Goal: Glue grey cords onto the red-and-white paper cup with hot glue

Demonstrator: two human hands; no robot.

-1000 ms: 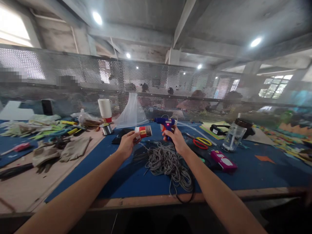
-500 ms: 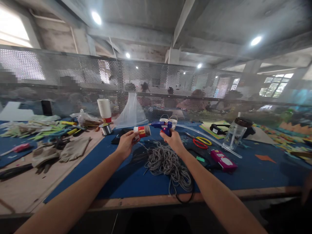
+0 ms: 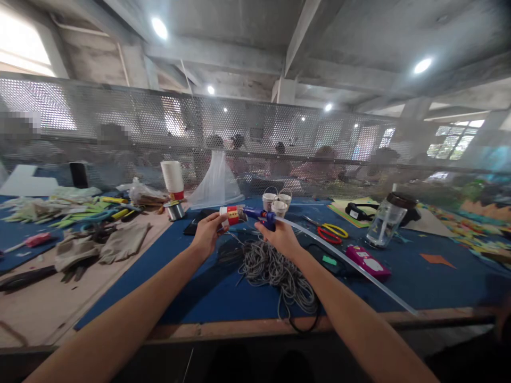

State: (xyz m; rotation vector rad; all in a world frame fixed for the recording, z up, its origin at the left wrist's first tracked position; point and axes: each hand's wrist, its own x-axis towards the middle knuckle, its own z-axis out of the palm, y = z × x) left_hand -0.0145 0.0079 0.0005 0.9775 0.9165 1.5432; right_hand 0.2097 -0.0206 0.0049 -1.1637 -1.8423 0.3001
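My left hand is closed around a small red and white paper cup, tipped on its side with its wrapped end to the right. In my right hand is a blue glue gun, its nozzle pointing left at the end of the cup. Whether the nozzle touches the cup I cannot tell. A long clear glue stick trails from the gun's back toward the lower right. Below the hands lies a tangled heap of grey cord.
Three small white cups with handles stand behind the gun. Right are scissors, a magenta box and a clear jar. Left are stacked paper cups, a spool and work gloves. A perforated screen spans the back.
The glue gun has turned and shifted slightly left and down, bringing its nozzle to the cup's end. Its glue stick has swung toward the lower right. My left hand has barely moved.
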